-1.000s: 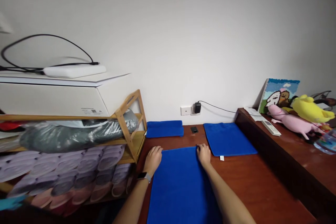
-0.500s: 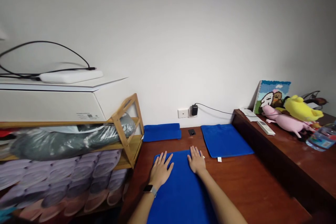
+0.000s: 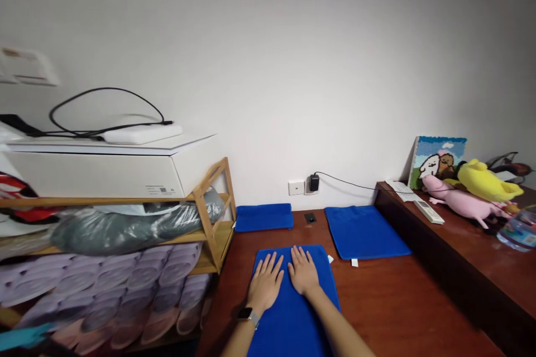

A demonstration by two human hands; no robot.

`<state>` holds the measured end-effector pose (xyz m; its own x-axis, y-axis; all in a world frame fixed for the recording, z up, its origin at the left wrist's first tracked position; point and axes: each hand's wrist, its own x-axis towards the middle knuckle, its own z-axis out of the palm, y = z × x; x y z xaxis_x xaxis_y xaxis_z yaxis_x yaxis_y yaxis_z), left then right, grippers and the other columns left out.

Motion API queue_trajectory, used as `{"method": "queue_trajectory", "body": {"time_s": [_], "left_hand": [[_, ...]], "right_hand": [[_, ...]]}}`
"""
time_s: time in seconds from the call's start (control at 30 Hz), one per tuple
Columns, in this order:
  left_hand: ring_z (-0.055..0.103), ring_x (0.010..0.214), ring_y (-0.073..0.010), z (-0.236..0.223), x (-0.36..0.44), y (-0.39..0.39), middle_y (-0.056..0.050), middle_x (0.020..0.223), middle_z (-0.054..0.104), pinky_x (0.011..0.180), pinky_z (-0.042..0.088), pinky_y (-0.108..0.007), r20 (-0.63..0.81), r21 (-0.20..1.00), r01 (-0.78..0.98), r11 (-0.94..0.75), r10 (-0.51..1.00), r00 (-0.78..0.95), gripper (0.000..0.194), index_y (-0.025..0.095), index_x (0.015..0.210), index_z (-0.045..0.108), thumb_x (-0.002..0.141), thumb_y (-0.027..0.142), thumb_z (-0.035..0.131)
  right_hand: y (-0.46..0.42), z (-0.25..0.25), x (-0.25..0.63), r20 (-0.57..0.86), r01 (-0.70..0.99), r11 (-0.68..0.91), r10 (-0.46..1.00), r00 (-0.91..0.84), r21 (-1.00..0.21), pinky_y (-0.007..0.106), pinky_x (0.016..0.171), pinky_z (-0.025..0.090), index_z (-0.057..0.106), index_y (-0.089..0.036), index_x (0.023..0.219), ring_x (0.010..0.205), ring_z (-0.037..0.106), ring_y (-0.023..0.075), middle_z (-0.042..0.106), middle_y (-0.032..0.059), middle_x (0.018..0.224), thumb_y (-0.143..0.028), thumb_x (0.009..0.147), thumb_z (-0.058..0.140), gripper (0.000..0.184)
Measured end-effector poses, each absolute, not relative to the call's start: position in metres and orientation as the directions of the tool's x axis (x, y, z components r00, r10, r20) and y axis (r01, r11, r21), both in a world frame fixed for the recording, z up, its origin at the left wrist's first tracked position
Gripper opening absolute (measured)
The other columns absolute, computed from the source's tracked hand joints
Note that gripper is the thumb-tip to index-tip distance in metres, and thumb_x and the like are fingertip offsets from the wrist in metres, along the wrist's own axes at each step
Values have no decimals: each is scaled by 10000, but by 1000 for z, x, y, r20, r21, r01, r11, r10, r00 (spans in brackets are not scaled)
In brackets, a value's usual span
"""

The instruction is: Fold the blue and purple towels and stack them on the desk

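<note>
A blue cloth [image 3: 288,323] lies spread on the brown wooden table, its far edge near the middle of the tabletop. My left hand [image 3: 266,284] rests flat on its left side, fingers apart, with a watch on the wrist. Beside it, my right hand [image 3: 303,271] presses palm down near the far edge, fingers stretched forward. Neither hand grips anything. Behind them, a folded blue cloth [image 3: 263,217] sits by the wall at the left. Another blue cloth [image 3: 365,232] with a white tag lies flat to the right.
On the left, a wooden rack [image 3: 213,223] holds purple slippers [image 3: 180,262] and a white box [image 3: 104,173]. A black plug [image 3: 314,182] is in the wall. On the raised ledge at right are a remote [image 3: 429,212], plush toys [image 3: 486,181] and a plastic bottle [image 3: 519,231].
My right hand has shifted left across the cloth, closer to my left hand, uncovering the far right corner. The whole view has shifted slightly toward the left.
</note>
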<state>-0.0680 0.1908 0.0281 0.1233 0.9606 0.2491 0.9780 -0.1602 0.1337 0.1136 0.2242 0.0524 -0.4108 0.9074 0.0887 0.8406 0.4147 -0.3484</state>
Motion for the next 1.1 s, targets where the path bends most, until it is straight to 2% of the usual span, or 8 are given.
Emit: {"method": "queue_trajectory", "body": {"time_s": [0.2,0.37,0.47,0.6,0.73,0.93,1.0,1.1], "left_hand": [[336,1605,-269,26,-100,181,-97,1717,379,1309,304,-536,166,125,992,-1,986,-20,621,218,1628,410,1070,451,270],[399,1576,-276,34,-88,191,-162,1672,452,1321,292,-525,275,90,995,-36,961,10,619,115,1574,490,1062,378,263],[376,1589,-257,36,-65,206,-118,1694,434,1324,296,-504,379,81,982,-168,917,126,594,166,1595,468,1070,352,261],[404,1575,-259,31,-50,223,-81,1676,471,1303,331,-511,302,98,972,-214,937,176,568,256,1589,485,1050,360,342],[415,1567,-300,21,-72,227,-154,1672,451,1286,331,-556,253,129,988,-91,966,56,624,175,1602,459,1054,435,314],[399,1577,-281,29,-108,219,-150,1678,447,1300,302,-540,235,147,988,-40,972,4,632,151,1621,418,1059,391,256],[392,1581,-269,35,-97,213,-150,1682,442,1306,305,-517,249,149,987,-56,968,18,632,137,1621,413,1065,385,241],[332,1608,-226,34,-60,193,-101,1724,378,1320,298,-459,298,152,973,-171,947,120,621,161,1639,378,1078,363,207]], "right_hand": [[242,61,173,26,911,279,958,-285,-304,468,1333,134,304,-152,1688,1635,195,235,264,86,1740,-399,1103,250,638],[243,74,167,48,909,287,957,-286,-303,469,1335,134,338,-110,1672,1632,204,254,274,114,1734,-378,1101,253,637],[239,76,137,149,870,364,931,-333,-331,471,1338,124,349,-140,1673,1635,193,242,273,92,1737,-361,1109,218,620],[235,63,110,109,828,421,905,-411,-370,466,1327,192,368,-173,1668,1621,246,226,335,78,1716,-362,1111,211,609],[243,52,133,94,852,406,913,-398,-331,470,1333,164,321,-179,1684,1628,220,220,301,66,1729,-378,1110,224,615],[259,71,189,-14,935,186,980,-199,-302,474,1329,167,298,-128,1686,1632,202,243,263,97,1737,-381,1103,245,638],[250,75,183,14,935,174,984,-178,-308,469,1332,158,290,-115,1687,1636,179,246,245,101,1742,-369,1105,233,638],[216,64,151,148,893,301,952,-266,-335,449,1340,136,290,-127,1689,1640,151,232,224,79,1749,-326,1107,209,620]]}}
